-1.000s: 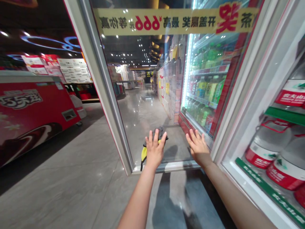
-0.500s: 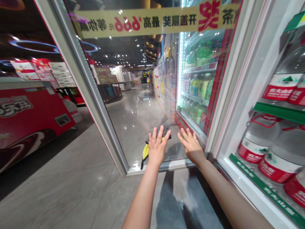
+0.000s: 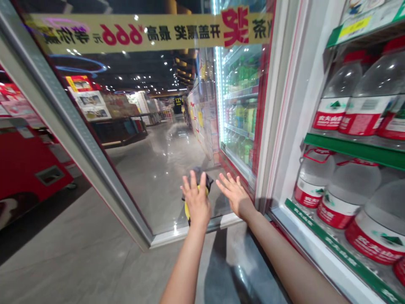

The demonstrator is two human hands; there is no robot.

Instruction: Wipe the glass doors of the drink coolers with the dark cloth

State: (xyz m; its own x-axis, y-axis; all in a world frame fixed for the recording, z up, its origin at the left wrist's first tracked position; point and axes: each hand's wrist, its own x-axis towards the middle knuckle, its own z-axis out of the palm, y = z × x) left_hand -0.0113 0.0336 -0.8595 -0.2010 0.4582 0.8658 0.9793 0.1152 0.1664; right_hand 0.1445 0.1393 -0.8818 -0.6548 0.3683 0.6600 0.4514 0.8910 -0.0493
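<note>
My left hand (image 3: 196, 202), fingers spread, lies flat over a yellow and dark grey cleaning cloth (image 3: 187, 210) at the lower part of a glass door (image 3: 152, 177). Most of the cloth is hidden behind the palm and fingers; its dark edge shows above and beside them. To the right, my right hand (image 3: 234, 195) is open with the fingers apart and nothing in it, close to the glass. Whether its fingertips touch the pane cannot be told. The door has a pale metal frame (image 3: 76, 152) and stands swung open.
On the right, an open cooler's shelves (image 3: 351, 147) hold large water bottles (image 3: 344, 194) with red and white labels. A yellow printed strip (image 3: 177, 33) crosses the door's top. A red chest freezer (image 3: 28, 169) stands left; a lit drinks cooler (image 3: 240, 105) shows through the glass.
My view has turned right, so the door and both hands sit further left and more bottles show. The left hand keeps its place over the cloth, covering more of it; the right remains open.
</note>
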